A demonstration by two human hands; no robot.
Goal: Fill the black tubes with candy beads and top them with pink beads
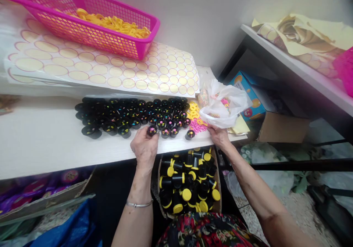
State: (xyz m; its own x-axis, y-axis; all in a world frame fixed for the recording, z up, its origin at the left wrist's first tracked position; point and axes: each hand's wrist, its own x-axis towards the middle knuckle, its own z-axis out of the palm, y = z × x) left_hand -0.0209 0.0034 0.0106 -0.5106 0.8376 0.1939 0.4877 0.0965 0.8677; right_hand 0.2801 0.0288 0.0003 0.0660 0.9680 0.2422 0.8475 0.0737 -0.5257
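My left hand [145, 146] is closed around a small black cup [152, 130] with a pink bead and coloured bits inside. Rows of similar open black cups [132, 113] stand just behind it on the white table. One cup [190, 134] stands apart at the front. My right hand [220, 136] is at the right end, fingers drawn together beside a pile of pink beads [197, 125] and a yellow ring piece [202, 122]; what its fingertips hold, if anything, is unclear. A white plastic bag [224, 105] of colourful beads lies just behind that hand.
Sticker sheets [104, 69] lie at the back under a pink basket [143, 50] of yellow pieces. Below the table edge, a carton holds yellow-capped black containers [190, 177]. A shelf [298, 65] juts in at right above a blue box [244, 92].
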